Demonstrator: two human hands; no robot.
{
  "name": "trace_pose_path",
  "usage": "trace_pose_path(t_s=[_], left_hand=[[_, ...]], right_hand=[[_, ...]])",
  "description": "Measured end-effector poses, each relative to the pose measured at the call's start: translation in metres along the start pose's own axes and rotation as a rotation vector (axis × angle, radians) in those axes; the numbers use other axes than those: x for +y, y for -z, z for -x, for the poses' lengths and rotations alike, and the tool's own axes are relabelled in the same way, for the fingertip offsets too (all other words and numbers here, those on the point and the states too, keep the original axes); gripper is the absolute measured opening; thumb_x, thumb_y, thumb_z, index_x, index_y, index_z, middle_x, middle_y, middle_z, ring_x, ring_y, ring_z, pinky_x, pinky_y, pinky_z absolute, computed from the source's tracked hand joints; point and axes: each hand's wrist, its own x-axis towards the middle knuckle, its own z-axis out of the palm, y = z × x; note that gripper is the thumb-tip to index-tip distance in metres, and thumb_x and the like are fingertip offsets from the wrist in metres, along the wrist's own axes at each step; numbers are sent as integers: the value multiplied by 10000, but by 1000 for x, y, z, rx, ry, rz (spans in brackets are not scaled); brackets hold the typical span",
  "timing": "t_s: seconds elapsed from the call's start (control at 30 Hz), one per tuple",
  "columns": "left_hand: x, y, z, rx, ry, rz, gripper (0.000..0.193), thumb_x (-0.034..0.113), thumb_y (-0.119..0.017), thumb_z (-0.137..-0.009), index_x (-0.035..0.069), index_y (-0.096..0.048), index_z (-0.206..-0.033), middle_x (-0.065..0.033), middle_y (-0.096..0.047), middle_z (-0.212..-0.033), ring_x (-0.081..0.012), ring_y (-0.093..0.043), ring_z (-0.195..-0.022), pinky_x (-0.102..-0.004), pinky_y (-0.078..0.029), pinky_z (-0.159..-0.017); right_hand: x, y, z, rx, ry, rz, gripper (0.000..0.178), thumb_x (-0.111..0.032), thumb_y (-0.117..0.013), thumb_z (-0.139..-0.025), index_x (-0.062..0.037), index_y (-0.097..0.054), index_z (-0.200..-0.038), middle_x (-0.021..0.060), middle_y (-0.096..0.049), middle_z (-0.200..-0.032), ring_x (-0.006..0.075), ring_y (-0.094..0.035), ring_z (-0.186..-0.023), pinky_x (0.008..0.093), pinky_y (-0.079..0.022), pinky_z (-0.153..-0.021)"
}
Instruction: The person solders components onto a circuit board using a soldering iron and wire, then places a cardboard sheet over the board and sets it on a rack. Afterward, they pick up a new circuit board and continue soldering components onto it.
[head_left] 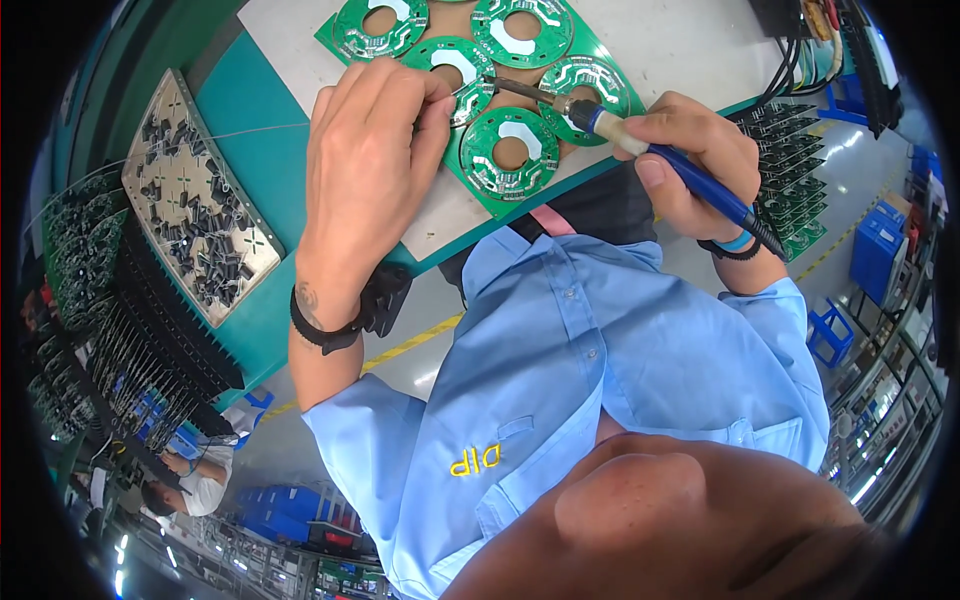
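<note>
R hand (695, 165) fingers close round soldering iron (700, 185); L hand (370, 160) fingers bunched, can't tell what's pinched. Iron tip's at mid-L ring PCB (478, 62), 1 of 5 in view. Soldering's prob. underway; joints done vs. left: too small to tell.

Green-and-white ring boards (519, 132), dark-blue soldering-iron handle (697, 183), light-blue shirt (660, 340).

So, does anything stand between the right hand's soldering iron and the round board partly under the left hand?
Nothing visible: the soldering iron ends at the right edge of the round board; the left hand overlaps its left side.
</note>
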Motion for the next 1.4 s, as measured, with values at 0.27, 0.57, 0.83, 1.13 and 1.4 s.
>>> trace_pose_path(t_s=[0.27,0.57,0.83,1.13,1.4], left_hand=[[2,-1,-2,-11,-1,35,105,25,-763,-906,29,-688,-979,-82,-658,-890,-284,-625,-843,-409,-469,-780],[0,-6,-2,-2,-8,18,116,48,-772,-886,60,-678,-952,-69,-658,-899,-291,-644,-895,-417,-470,-788],[1,-6,-4,-6,-14,29,105,11,-762,-906,5,-694,-986,-89,-663,-891,-283,-619,-821,-401,-482,-799],[2,-7,-6,-5,-12,40,107,13,-762,-906,2,-695,-988,-96,-653,-881,-290,-620,-817,-409,-484,-797],[2,-7,-5,-3,-9,38,106,12,-760,-906,2,-692,-986,-99,-653,-883,-294,-622,-820,-411,-485,-794]], right_hand=[[2,2,-7,16,-20,-37,242,-81,-676,-1001,91,-659,-1171,188,-750,-819,201,-655,-671,309,-504,-592],[3,4,-2,-17,-18,-28,233,-69,-684,-994,90,-664,-1164,191,-751,-823,210,-657,-671,316,-508,-594],[5,2,-2,-2,-7,-39,224,-53,-682,-988,89,-666,-1160,194,-751,-836,217,-659,-677,318,-509,-601],[4,7,-7,-25,-14,-53,216,-40,-678,-987,86,-667,-1163,184,-743,-830,217,-648,-677,324,-503,-602],[5,6,-8,-30,-14,-64,229,-48,-688,-993,86,-669,-1178,181,-742,-846,227,-661,-700,330,-517,-627]])
